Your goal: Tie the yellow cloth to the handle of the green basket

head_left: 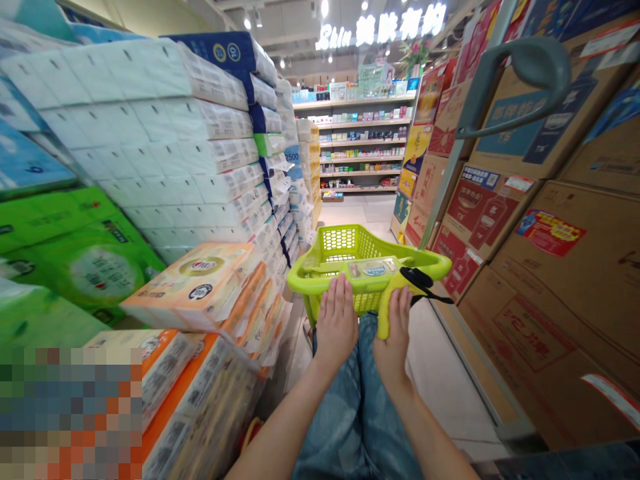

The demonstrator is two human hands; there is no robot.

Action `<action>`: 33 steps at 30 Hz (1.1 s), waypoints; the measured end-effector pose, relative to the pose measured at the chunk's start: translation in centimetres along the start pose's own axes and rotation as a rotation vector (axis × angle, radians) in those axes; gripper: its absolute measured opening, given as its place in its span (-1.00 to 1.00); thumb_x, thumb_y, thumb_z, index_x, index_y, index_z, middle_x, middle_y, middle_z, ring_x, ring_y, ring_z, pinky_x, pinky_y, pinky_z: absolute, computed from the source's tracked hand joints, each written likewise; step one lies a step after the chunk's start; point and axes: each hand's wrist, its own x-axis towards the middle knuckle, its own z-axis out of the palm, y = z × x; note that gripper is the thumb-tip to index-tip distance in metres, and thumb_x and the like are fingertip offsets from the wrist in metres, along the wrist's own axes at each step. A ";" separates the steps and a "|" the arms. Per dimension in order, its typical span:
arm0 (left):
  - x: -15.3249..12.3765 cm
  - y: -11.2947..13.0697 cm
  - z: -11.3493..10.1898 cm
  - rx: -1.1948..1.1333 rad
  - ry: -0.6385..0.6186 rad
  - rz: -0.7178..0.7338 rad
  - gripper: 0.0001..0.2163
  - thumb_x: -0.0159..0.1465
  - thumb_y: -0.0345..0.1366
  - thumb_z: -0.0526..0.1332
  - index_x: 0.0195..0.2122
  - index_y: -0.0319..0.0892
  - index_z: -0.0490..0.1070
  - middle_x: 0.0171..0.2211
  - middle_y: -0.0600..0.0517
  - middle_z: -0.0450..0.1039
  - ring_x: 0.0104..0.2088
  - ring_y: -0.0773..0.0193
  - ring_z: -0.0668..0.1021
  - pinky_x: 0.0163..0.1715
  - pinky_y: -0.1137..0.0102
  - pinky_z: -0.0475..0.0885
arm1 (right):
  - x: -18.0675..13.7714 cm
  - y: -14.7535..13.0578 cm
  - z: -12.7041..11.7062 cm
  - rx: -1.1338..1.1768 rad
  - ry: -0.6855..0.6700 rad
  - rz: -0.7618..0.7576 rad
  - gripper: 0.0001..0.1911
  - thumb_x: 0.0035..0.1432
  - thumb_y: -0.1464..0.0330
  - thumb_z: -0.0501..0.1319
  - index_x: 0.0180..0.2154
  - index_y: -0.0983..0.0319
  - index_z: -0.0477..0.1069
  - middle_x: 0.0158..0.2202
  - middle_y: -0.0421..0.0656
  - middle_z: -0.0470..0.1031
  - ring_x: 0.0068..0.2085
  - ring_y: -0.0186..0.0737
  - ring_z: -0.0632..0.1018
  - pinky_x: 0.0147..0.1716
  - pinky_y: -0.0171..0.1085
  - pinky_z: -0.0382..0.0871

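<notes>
A lime-green shopping basket [367, 285] with a honeycomb mesh stands in front of me, above my jeans-clad legs. My left hand [339, 310] lies palm-down on its near rim, fingers stretched forward over the edge. To its right, my right hand [396, 333] is closed around a curved yellow-green handle-like piece [384, 313] at the same rim. A black rounded part [417, 277] with a black strap sits just beyond those fingers. A clear label holder [373, 267] lies along the rim between the hands. The thumbs are mostly hidden.
Stacked tissue packs [150, 143] form a wall on the left; orange-and-white packs [197, 280] jut out nearby. Cardboard cartons [540, 280] line the right, where a grey hook-shaped handle [530, 73] rises on a pole. Down the aisle stand product shelves [365, 124].
</notes>
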 end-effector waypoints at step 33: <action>0.1 0.0 -0.4 0.030 -0.007 0.027 -0.38 0.32 -0.43 0.04 0.39 -0.44 -0.10 0.38 -0.28 0.07 0.42 -0.01 0.03 0.30 0.08 0.19 | 2.1 6.4 -4.3 -0.233 -0.095 -0.325 -0.17 0.17 0.65 -0.05 0.42 0.13 -0.13 0.43 -0.05 0.01 0.44 0.01 0.00 0.32 0.20 0.08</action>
